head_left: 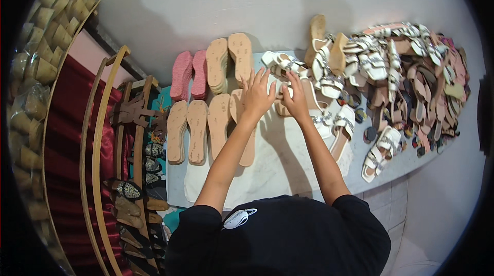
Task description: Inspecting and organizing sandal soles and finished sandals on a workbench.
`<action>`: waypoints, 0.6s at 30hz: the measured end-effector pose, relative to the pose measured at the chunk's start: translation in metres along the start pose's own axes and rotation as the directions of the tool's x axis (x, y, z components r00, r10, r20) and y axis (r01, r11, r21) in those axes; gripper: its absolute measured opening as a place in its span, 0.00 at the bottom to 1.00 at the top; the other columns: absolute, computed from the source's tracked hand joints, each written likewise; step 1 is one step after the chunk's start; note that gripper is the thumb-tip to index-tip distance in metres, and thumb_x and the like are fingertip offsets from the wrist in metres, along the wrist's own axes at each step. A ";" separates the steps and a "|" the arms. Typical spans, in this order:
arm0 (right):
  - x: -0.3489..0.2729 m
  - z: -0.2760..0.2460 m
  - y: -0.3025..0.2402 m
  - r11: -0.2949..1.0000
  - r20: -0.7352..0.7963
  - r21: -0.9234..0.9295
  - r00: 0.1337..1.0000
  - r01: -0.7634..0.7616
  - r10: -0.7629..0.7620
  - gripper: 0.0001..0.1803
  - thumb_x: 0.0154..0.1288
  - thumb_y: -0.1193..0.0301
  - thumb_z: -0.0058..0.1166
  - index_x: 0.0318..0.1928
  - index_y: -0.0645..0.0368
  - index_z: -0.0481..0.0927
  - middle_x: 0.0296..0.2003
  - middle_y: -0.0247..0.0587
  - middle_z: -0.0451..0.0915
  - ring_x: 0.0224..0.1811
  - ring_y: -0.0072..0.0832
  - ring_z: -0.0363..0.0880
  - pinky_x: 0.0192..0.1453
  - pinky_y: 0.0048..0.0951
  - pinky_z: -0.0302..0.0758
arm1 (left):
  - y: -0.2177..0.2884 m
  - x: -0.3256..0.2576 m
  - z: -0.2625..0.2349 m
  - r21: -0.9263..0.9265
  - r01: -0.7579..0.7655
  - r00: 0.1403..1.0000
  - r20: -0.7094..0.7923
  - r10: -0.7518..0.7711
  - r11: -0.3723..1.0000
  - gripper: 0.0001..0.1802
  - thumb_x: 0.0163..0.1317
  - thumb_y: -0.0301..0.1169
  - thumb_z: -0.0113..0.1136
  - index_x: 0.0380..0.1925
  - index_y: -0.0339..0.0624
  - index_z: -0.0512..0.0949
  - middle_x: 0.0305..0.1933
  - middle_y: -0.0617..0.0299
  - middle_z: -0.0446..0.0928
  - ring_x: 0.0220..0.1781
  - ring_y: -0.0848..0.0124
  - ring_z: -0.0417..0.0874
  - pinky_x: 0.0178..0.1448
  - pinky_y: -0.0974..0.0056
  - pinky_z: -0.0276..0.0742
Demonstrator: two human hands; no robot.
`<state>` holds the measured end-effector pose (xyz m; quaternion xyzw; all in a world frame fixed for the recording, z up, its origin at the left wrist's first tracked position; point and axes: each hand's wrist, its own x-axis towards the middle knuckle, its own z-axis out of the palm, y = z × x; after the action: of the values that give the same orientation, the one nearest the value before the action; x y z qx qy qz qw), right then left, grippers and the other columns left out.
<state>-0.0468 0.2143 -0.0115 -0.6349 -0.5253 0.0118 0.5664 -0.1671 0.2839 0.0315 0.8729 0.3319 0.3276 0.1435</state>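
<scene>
My left hand (259,94), fingers spread, is over or beside the right end of the tan insole stacks (218,124); whether it touches them I cannot tell. A little to its right, my right hand (295,98) has its fingers stretched and thumb apart, close to a tan-soled sandal (308,92). Part of that sandal is hidden behind the hand. Just beyond lie white strappy sandals (285,62). Taller tan insole stacks (217,64) and pink textured sole stacks (181,74) stand behind the front row. Neither hand visibly holds anything.
A large heap of sandals (411,78) covers the table's right side, with a loose white sandal (382,153) at its front. At left are a wooden rack (139,163) with shoes, a red curtain (67,147) and bagged tan pieces (36,65). A wall (247,3) rises behind the table.
</scene>
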 end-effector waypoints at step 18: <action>-0.112 -0.268 0.014 0.919 -0.392 -0.340 0.918 -0.201 0.056 0.19 0.58 0.71 0.48 0.51 0.61 0.69 0.56 0.56 0.61 0.59 0.49 0.59 0.61 0.40 0.57 | 0.248 -0.053 0.123 -0.318 -0.442 0.873 0.063 0.484 0.839 0.21 0.56 0.38 0.50 0.48 0.40 0.71 0.56 0.52 0.66 0.64 0.49 0.57 0.64 0.36 0.37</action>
<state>0.0757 -0.0487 0.0099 -0.7551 -0.3564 -0.1717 0.5227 0.0054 0.0607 0.0310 0.9168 0.0474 0.3357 0.2109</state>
